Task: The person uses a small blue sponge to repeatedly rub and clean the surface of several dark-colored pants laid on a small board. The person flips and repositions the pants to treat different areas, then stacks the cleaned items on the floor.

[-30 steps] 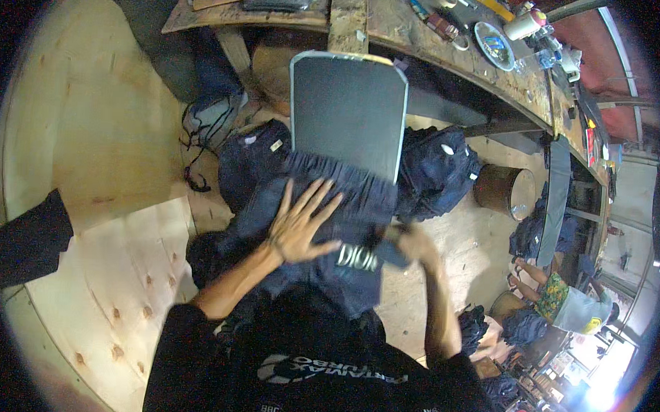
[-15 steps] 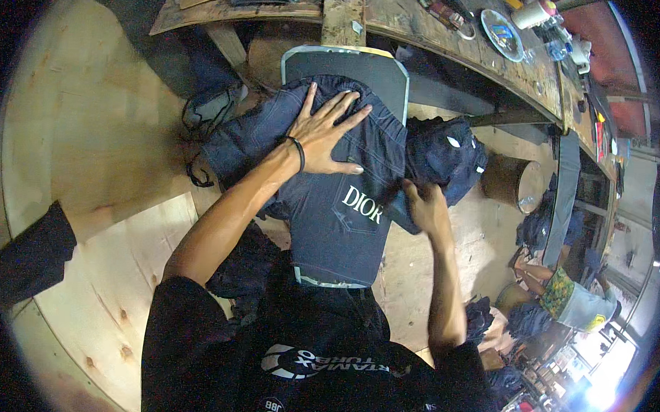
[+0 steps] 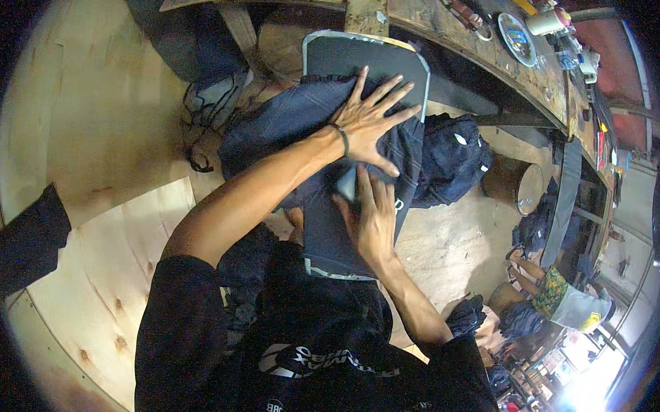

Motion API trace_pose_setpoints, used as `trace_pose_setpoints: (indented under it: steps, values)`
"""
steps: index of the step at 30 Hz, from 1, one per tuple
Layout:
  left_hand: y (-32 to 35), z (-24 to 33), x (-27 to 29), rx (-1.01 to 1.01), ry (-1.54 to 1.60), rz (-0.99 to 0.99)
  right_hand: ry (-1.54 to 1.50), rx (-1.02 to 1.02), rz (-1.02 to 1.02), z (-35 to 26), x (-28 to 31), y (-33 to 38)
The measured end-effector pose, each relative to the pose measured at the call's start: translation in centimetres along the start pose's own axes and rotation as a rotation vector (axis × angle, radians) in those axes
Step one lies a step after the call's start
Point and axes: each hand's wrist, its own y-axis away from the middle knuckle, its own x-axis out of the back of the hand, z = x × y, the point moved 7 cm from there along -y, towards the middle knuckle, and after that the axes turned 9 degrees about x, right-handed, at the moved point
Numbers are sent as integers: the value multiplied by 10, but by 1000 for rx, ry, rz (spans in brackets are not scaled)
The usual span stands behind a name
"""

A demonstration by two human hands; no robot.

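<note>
"How is the left hand (image 3: 373, 127) set?"
"Open, fingers fanned, palm on the dark denim garment (image 3: 274, 131), fingertips over the black board (image 3: 342, 55)."
"And the right hand (image 3: 374, 218)?"
"Just below it, thumb and fingers closed around a small pale-blue piece (image 3: 347, 183) against the garment, which lies under both hands. I can't tell what the piece is."

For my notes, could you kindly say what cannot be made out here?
In the head view:
Pale bluish item: partly covered by the right hand; kind unclear.
Left hand: palm faces down, unseen.
Board: middle hidden under the dark garment.
Dish contents: too small to identify.
Workbench: cut off by the top edge.
</note>
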Motion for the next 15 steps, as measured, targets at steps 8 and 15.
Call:
trace_pose_setpoints:
  steps: [8,15]
  values:
    - [2,-1,-2,56,27,24,-195,200,-176,-61,-29,37]
    - [3,-2,1,77,-10,63,-159,134,-406,-41,-36,50]
